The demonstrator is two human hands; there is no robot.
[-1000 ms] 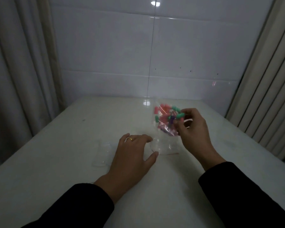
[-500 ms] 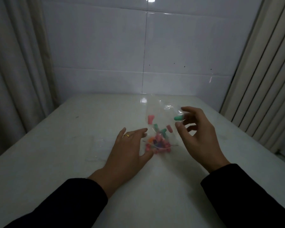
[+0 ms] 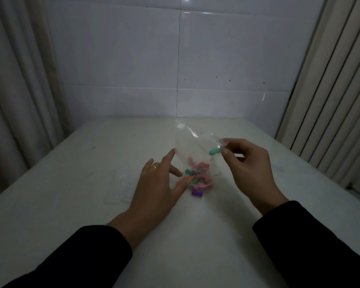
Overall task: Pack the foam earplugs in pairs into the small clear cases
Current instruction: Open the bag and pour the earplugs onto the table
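A pile of pink, green, orange and purple foam earplugs point(image 3: 197, 179) lies on the white table point(image 3: 195, 235), at the lower end of a clear plastic bag point(image 3: 192, 142). My right hand point(image 3: 247, 169) pinches the bag's upper corner and holds it up. One green earplug point(image 3: 215, 151) sits in the bag by those fingertips. My left hand point(image 3: 156, 188), with a ring, rests spread left of the pile, its index tip at the bag's left edge and its thumb by the earplugs. Small clear cases point(image 3: 117, 190) lie left of that hand, hard to make out.
A tiled wall stands behind the table's far edge. Curtains point(image 3: 19, 90) hang at the left and vertical slats point(image 3: 330, 90) at the right. The light is dim.
The earplugs, bunched high in the bag a second ago, have dropped into a pile on the table. My right hand holds the slack bag higher. My left hand has opened beside the pile.
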